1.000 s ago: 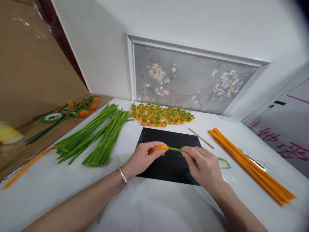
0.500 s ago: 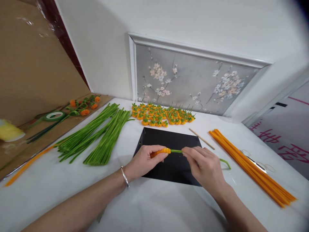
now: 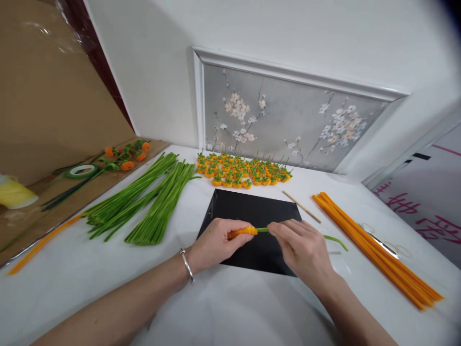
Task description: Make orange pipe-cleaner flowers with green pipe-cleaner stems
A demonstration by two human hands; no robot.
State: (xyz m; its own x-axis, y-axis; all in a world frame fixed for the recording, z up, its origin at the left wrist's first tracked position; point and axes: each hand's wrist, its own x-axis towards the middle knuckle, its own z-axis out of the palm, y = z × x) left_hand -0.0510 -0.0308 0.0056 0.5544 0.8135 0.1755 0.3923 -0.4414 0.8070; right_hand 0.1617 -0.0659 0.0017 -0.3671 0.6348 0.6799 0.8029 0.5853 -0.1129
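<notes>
An orange coil (image 3: 242, 233) of fuzzy stem is pinched between the thumb and fingers of my left hand (image 3: 219, 242), which wears a silver bangle (image 3: 186, 265). A green fuzzy stem (image 3: 262, 230) comes out of the coil's right end and runs into my right hand (image 3: 300, 245), whose fingers are closed on it. The stem's free end curves out to the right of that hand. Both hands are over a black board (image 3: 257, 206) on the white table (image 3: 201, 307).
Green stems (image 3: 158, 206) lie left, small orange-and-green pieces (image 3: 241, 170) behind the board. A thin stick (image 3: 301, 206), orange stems (image 3: 370, 247) and scissors (image 3: 385, 246) lie right. On cardboard (image 3: 108, 185) are green tape (image 3: 82, 171) and orange flowers (image 3: 127, 166).
Both hands have shifted slightly; my right hand is a little closer to the coil, and less green stem shows between them. The coil sits slightly lower and further right.
</notes>
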